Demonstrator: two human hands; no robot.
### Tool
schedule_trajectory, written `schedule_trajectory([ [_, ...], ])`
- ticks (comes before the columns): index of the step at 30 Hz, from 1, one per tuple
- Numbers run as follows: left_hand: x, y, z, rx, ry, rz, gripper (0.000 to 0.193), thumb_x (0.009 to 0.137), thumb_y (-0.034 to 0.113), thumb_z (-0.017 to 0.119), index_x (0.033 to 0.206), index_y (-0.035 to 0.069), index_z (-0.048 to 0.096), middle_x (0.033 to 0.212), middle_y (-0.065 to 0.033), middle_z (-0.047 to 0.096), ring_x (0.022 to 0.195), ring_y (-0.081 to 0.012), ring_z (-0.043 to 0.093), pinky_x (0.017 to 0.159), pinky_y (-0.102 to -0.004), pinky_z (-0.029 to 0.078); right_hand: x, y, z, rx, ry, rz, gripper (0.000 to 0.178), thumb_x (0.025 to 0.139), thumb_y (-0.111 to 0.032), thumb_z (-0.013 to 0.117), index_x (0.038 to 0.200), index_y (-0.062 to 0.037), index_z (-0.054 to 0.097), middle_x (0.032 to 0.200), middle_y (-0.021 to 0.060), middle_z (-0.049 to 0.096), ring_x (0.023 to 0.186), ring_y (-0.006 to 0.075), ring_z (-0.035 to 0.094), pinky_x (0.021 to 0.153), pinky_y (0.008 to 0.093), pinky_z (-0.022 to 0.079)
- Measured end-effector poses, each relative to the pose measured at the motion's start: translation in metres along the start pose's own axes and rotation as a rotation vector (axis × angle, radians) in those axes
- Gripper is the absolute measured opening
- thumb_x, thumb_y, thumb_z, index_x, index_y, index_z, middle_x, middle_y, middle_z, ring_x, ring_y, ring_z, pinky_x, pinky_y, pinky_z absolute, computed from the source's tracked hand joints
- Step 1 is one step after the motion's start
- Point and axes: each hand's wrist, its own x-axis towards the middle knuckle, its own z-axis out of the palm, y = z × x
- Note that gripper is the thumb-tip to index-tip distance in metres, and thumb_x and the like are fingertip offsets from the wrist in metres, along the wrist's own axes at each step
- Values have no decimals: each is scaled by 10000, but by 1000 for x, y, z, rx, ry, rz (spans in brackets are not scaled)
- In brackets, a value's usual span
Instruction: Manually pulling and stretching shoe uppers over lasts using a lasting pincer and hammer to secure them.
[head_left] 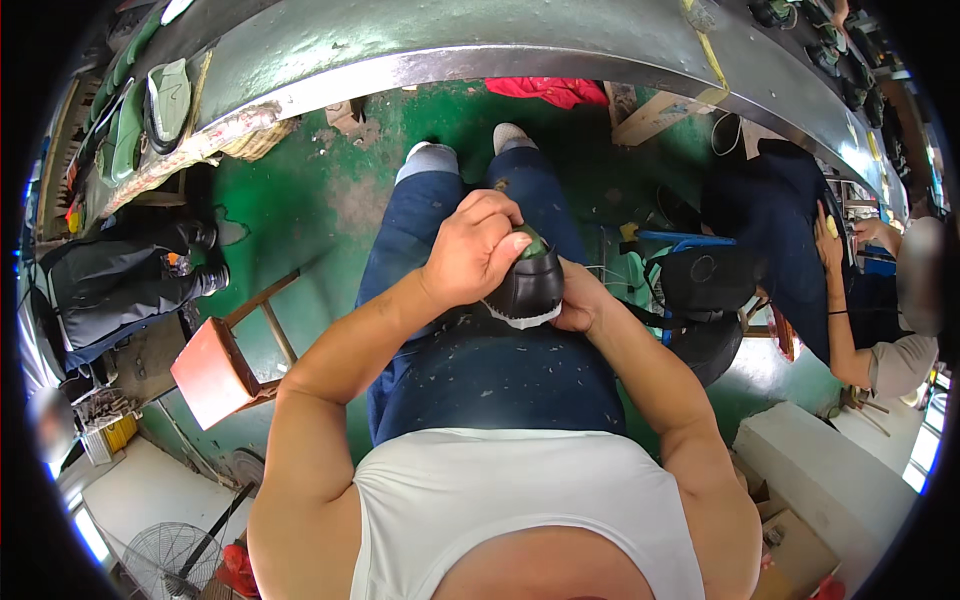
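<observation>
A black shoe upper [526, 288] with a ragged white lower edge is held over my lap, and something green shows at its top. My left hand [474, 246] grips it from above, fingers curled and thumb pressed near the green part. Along its right side, my right hand [580, 298] closes round it, with most of those fingers hidden behind the upper.
A long metal-edged bench [450, 60] curves across the front, with green shoe parts [170, 100] at its left end. An orange-red stool [215, 372] stands left. A person [840, 290] sits at right by a black bag [705, 280]; another person's legs [120, 290] show left.
</observation>
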Motion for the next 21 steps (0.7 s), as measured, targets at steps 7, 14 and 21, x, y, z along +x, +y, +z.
schedule_trajectory([
  [7,2,-80,-3,-915,675,-978,438,1045,433,479,1077,5,568,1218,-153,620,1162,-253,585,999,-460,491,4,10,-4,51,93,-71,426,1075,-365,429,1252,-6,575,1153,129,675,1013,245,686,941,423,556],
  [14,-20,45,29,-348,174,-629,736,1049,596,165,1438,61,488,1594,-186,247,1483,-301,238,1207,-415,181,11,0,6,-93,246,-148,427,1075,-385,428,1179,-6,596,1054,111,674,920,228,682,860,421,563],
  [21,-18,40,45,-627,268,-818,757,1046,608,156,1351,44,559,1625,-182,148,1488,-302,204,1204,-402,183,13,14,7,-345,420,-186,422,1069,-444,407,934,-87,588,662,11,542,445,135,493,353,291,338],
])
